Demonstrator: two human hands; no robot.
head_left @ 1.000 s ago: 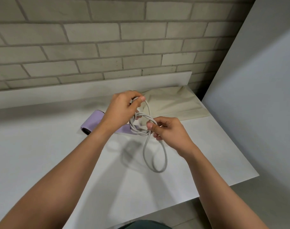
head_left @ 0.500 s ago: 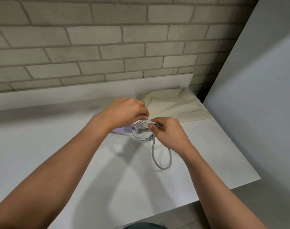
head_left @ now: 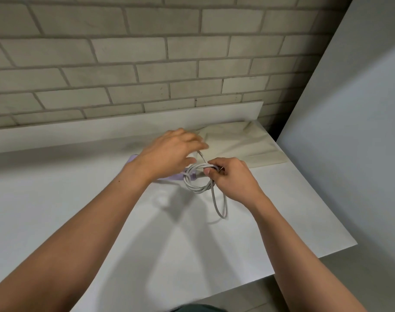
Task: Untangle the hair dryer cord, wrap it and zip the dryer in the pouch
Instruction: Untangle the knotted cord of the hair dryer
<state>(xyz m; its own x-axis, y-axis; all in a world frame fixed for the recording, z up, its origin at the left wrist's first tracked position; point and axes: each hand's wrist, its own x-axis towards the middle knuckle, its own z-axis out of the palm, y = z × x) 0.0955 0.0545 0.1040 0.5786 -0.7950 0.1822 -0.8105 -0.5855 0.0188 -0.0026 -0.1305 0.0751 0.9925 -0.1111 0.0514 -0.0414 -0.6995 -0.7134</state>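
My right hand (head_left: 232, 179) pinches the coiled pale grey hair dryer cord (head_left: 195, 189); my blurred left hand (head_left: 169, 154) meets one strand, grip unclear. Cord looks light and springy: hold where loops cross.

Two hands are at the middle, the left hand (head_left: 169, 154) and the right hand (head_left: 233, 177). There is one grey cord (head_left: 197, 180), one lilac hair dryer (head_left: 177, 176), one cream pouch (head_left: 243, 145) at far right, and one white table (head_left: 79, 210).
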